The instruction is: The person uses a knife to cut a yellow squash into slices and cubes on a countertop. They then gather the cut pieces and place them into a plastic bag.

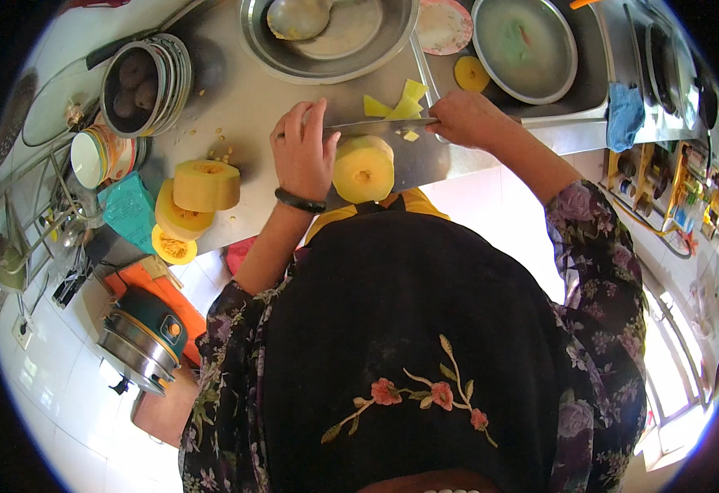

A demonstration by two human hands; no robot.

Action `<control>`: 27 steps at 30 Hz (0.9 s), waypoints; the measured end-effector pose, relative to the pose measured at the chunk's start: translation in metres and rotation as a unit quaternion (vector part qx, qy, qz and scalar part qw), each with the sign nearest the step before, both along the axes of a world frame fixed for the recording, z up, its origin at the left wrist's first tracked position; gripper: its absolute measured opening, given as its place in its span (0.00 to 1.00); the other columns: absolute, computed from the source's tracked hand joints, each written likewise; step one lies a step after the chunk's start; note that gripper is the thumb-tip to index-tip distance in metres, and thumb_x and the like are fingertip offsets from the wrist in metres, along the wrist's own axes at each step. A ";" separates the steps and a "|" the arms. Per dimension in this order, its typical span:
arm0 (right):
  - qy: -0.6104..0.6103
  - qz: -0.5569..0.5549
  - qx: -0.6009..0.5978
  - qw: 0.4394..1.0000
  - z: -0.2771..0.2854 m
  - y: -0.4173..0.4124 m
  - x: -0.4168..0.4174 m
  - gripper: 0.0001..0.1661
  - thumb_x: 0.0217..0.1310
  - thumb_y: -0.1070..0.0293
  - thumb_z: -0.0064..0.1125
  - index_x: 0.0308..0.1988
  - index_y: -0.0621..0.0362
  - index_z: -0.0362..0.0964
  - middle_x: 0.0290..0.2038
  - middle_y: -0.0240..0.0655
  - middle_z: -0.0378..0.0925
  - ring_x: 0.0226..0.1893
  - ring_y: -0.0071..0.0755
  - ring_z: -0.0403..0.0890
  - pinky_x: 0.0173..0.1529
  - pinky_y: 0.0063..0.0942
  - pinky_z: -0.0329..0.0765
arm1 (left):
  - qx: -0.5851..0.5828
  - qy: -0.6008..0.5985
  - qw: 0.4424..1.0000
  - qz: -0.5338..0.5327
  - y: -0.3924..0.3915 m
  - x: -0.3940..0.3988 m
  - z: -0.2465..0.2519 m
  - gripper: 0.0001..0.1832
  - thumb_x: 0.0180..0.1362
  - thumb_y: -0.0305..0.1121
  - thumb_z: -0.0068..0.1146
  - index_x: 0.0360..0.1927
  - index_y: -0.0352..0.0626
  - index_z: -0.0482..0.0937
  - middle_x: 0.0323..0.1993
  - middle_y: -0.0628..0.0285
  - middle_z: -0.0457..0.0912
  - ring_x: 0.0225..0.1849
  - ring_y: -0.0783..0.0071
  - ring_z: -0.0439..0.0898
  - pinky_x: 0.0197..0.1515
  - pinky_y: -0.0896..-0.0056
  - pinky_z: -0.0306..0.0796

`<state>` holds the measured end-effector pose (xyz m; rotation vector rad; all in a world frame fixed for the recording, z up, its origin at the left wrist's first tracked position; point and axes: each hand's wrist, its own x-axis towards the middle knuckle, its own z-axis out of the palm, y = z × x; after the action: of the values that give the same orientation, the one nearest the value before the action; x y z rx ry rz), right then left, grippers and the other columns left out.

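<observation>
My right hand [470,120] grips a kitchen knife [378,126] by its handle, the blade stretching left across the counter. Just in front of the blade sits a thick yellow squash piece [365,175], its cut face up with a small hollow in the middle. My left hand [304,148] is at the left of that piece, fingers raised and apart, thumb close to the knife tip; whether its palm touches the squash cannot be made out. Strips of yellow-green peel [405,105] lie behind the blade. More cut squash pieces [206,188] lean in a stack to the left, near scattered seeds [219,150].
A steel basin [328,73] with a ladle [297,18] stands at the back. The sink [590,68] at right holds a metal bowl [526,49] and a squash end [471,74]. Stacked bowls [177,86] and a teal packet [128,209] line the left.
</observation>
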<state>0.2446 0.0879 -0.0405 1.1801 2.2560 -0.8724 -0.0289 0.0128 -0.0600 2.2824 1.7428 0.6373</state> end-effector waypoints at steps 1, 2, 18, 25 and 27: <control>0.001 0.002 -0.001 1.000 0.002 -0.003 0.000 0.18 0.63 0.55 0.60 0.34 0.59 0.82 0.29 0.46 0.81 0.34 0.50 0.83 0.40 0.45 0.78 | 0.031 -0.030 0.999 0.015 -0.008 0.003 0.006 0.21 0.53 0.36 0.66 0.50 0.44 0.78 0.50 0.57 0.77 0.48 0.54 0.76 0.52 0.53 0.68; 0.000 -0.005 0.005 1.000 0.002 -0.008 0.001 0.18 0.63 0.55 0.60 0.34 0.59 0.82 0.29 0.46 0.81 0.34 0.51 0.83 0.40 0.45 0.78 | 0.024 -0.065 0.997 -0.021 -0.025 0.000 0.002 0.23 0.55 0.36 0.63 0.54 0.41 0.75 0.52 0.51 0.75 0.53 0.49 0.73 0.57 0.52 0.65; -0.003 -0.084 0.045 0.995 -0.005 -0.066 -0.002 0.16 0.65 0.55 0.58 0.35 0.58 0.78 0.28 0.45 0.82 0.32 0.52 0.84 0.39 0.46 0.79 | -0.205 0.010 0.973 -0.110 -0.063 0.019 -0.025 0.60 0.28 0.55 0.77 0.69 0.53 0.62 0.63 0.59 0.66 0.64 0.54 0.66 0.57 0.44 0.63; 0.010 -0.126 0.066 0.990 -0.007 -0.073 -0.002 0.17 0.67 0.55 0.55 0.34 0.59 0.79 0.27 0.47 0.81 0.32 0.53 0.83 0.39 0.46 0.79 | -0.187 0.009 0.981 -0.047 -0.075 0.021 -0.027 0.58 0.27 0.52 0.78 0.67 0.49 0.63 0.62 0.57 0.67 0.62 0.52 0.67 0.54 0.45 0.65; 0.018 -0.147 0.068 0.987 -0.005 -0.072 0.002 0.18 0.66 0.55 0.56 0.34 0.59 0.79 0.27 0.47 0.81 0.31 0.53 0.83 0.39 0.47 0.78 | -0.185 0.005 0.983 -0.013 -0.081 0.021 -0.029 0.58 0.28 0.53 0.78 0.67 0.48 0.62 0.61 0.55 0.67 0.62 0.50 0.66 0.54 0.45 0.65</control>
<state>0.2465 0.0158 -0.0459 1.6015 2.2334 -0.8628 -0.0080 -0.0679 -0.0885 2.0494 1.6683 0.2676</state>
